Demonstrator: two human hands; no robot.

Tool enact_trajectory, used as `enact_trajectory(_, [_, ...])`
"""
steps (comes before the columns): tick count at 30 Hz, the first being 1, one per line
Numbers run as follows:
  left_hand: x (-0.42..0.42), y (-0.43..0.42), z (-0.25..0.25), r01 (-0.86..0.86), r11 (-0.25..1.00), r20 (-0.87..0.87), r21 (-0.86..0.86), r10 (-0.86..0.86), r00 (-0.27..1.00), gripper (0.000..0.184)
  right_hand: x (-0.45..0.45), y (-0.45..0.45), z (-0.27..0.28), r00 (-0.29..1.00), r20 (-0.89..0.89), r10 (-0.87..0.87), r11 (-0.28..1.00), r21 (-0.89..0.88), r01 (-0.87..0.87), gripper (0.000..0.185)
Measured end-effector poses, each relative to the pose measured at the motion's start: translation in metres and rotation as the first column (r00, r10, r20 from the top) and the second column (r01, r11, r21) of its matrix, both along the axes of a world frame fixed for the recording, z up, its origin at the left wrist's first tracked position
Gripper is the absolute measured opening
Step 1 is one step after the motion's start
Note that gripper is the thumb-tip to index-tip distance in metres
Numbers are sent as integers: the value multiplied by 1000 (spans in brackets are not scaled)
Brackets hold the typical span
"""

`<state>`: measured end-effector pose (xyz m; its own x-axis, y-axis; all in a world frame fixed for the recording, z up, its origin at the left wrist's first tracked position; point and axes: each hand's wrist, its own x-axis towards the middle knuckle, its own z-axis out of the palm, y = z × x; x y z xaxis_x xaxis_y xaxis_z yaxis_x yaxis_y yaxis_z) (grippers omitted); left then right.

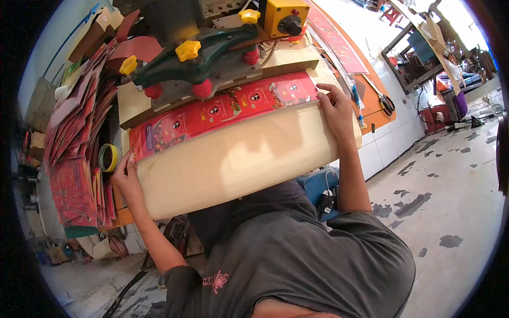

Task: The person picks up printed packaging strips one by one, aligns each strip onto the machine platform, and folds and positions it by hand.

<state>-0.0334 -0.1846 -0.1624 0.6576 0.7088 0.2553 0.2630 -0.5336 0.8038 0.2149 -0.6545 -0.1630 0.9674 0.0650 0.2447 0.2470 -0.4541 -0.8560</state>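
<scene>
A long red printed sheet (222,110) with repeated pictures lies across a pale wooden board (233,164), its far edge under the front of a machine. My left hand (127,179) is at the sheet's left end, fingers closed at its edge beside the board. At the right end, my right hand (337,111) pinches the sheet's corner between thumb and fingers. Just beyond the sheet stands the machine's dark green clamp arm (212,58), with yellow knobs (188,51) and red feet (202,89). The fingertips' undersides are hidden.
A tall pile of red printed sheets (74,185) stands at left, with a yellow tape roll (107,158) beside it. Scissors (387,104), a blue pen-like tool (357,103) and more red sheets (339,40) lie at right. A yellow control box (286,18) tops the machine.
</scene>
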Motion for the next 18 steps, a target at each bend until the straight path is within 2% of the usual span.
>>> enact_trajectory(4, [0,-2,4,-5,999,-16,-49,5,1000,37,4,-5,-10,1000,1,3,999,39,-3,22])
enact_trajectory(6, [-2,2,2,-8,989,10,-150,10,1000,36,5,-8,-9,1000,-9,24,998,51,-24,23])
enact_trajectory(8, [-4,8,-2,-13,986,7,-166,14,1000,37,4,-8,-4,988,-152,30,989,146,-8,23])
enact_trajectory(11, [-6,15,-7,-13,983,1,-183,14,1000,36,2,-4,-2,983,-180,23,984,179,10,23])
enact_trajectory(16, [-4,16,-7,16,985,11,-173,-15,1000,36,-5,3,3,988,-151,-1,964,263,42,19])
enact_trajectory(18, [-4,15,-7,-19,970,11,-241,22,1000,36,-4,2,0,991,-134,-19,958,280,56,17])
